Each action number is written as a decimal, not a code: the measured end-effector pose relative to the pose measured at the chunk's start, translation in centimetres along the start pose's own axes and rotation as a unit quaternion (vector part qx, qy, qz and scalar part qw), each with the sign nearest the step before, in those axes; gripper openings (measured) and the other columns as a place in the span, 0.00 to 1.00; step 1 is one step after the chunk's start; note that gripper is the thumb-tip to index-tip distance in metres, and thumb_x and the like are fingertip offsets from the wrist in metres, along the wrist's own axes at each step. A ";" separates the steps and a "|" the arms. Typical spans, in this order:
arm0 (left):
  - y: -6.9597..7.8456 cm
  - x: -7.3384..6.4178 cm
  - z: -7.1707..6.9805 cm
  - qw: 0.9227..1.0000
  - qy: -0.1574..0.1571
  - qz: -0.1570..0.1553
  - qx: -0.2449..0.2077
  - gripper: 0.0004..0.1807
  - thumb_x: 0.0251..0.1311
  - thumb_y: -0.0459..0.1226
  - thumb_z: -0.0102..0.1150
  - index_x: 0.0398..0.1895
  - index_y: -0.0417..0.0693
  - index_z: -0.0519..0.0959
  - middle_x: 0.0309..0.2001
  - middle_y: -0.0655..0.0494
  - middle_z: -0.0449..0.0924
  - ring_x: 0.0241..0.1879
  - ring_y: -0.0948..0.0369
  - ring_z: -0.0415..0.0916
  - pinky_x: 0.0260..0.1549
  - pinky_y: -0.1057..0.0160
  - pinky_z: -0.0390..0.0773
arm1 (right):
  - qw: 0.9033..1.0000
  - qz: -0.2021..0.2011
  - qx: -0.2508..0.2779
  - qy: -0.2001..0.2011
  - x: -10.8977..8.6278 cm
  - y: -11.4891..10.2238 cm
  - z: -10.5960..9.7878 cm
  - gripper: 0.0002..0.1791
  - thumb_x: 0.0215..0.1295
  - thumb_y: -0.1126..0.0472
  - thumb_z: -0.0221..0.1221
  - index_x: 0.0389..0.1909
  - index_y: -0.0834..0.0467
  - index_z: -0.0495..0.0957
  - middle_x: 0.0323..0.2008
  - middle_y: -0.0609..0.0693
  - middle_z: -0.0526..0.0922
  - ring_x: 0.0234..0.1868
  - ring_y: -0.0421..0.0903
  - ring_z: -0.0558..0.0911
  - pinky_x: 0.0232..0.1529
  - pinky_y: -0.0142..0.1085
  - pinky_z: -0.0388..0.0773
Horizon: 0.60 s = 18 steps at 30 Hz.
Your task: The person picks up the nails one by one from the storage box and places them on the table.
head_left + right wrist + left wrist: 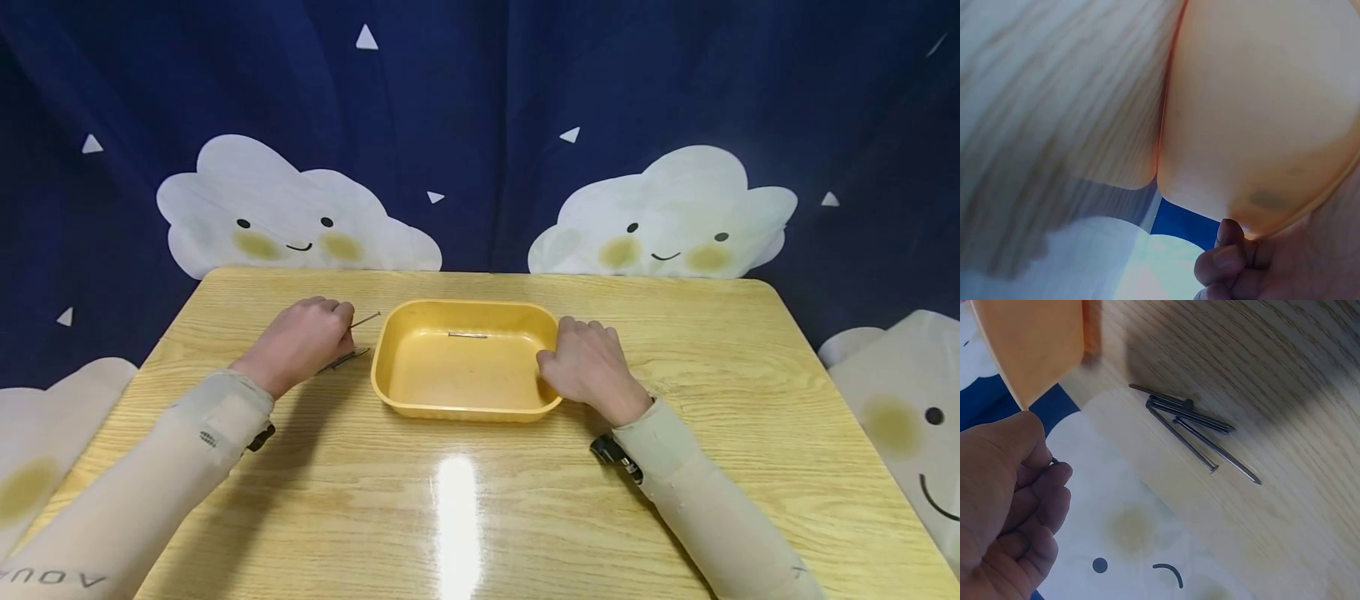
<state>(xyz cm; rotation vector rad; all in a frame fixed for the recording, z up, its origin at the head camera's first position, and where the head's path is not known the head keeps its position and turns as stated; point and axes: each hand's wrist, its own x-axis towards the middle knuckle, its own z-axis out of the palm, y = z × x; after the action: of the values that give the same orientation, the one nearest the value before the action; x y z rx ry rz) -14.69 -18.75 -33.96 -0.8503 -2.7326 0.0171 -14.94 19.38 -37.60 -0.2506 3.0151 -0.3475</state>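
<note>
My left hand (306, 343) pinches a nail (366, 320) between thumb and fingers, its head end pointing toward the yellow tray (465, 412). In the left wrist view only a dark bit of that nail shows at the fingertips of the left hand (1013, 497). Below this hand, a small pile of dark nails (1217, 450) lies on the table. One nail (467, 335) lies inside the tray near its far wall. At the tray's right end, my right hand (592, 362) grips the rim, thumb on the inner side; its fingers show against the outside in the right wrist view.
The wooden table (540, 508) carries the tray near its far side. Behind it hangs a dark blue curtain (480, 125) with white clouds. Dark wrist straps (617, 457) show under the sleeves.
</note>
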 end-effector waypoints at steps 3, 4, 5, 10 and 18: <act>-0.2 -0.1 0.0 1.000 -0.002 -0.004 -0.005 0.06 0.52 0.25 0.58 0.24 0.40 0.73 0.20 0.51 0.76 0.22 0.53 0.72 0.26 0.53 0.80 | 1.000 -0.001 -0.002 0.003 0.0 0.0 0.0 0.17 0.66 0.49 0.49 0.36 0.61 0.71 0.30 0.56 0.75 0.34 0.58 0.73 0.38 0.44 0.65; -0.3 -0.1 0.0 1.000 -0.003 -0.004 -0.007 0.06 0.51 0.25 0.58 0.24 0.40 0.73 0.20 0.51 0.76 0.22 0.53 0.73 0.26 0.53 0.80 | 1.000 -0.001 -0.002 0.005 0.0 0.0 0.0 0.17 0.66 0.49 0.49 0.35 0.60 0.71 0.29 0.56 0.75 0.34 0.58 0.73 0.37 0.44 0.64; -0.3 -0.1 0.1 1.000 -0.004 -0.004 -0.009 0.06 0.51 0.25 0.59 0.24 0.40 0.73 0.21 0.51 0.77 0.22 0.53 0.73 0.27 0.53 0.80 | 1.000 -0.001 -0.003 0.006 0.0 0.0 0.0 0.17 0.66 0.49 0.48 0.35 0.60 0.71 0.29 0.56 0.75 0.34 0.58 0.73 0.37 0.44 0.64; -0.8 -0.2 0.3 1.000 -0.012 -0.012 -0.014 0.06 0.52 0.27 0.61 0.24 0.41 0.74 0.21 0.51 0.77 0.23 0.53 0.75 0.27 0.51 0.80 | 1.000 -0.002 -0.003 0.011 0.0 0.1 0.1 0.17 0.65 0.49 0.48 0.35 0.60 0.72 0.29 0.56 0.75 0.33 0.58 0.74 0.37 0.45 0.65; -1.9 -0.6 1.0 0.997 -0.048 -0.043 -0.033 0.06 0.54 0.27 0.58 0.24 0.42 0.74 0.21 0.52 0.76 0.24 0.52 0.75 0.27 0.49 0.80 | 1.000 0.000 -0.003 0.005 0.0 0.0 0.0 0.18 0.66 0.49 0.49 0.36 0.61 0.72 0.31 0.57 0.77 0.36 0.58 0.75 0.39 0.46 0.67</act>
<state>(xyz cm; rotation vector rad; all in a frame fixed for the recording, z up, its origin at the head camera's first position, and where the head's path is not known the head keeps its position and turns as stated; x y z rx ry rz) -15.53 -20.54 -34.87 -0.7677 -2.8723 -0.0500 -14.99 19.40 -37.64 -0.2494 3.0271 -0.3421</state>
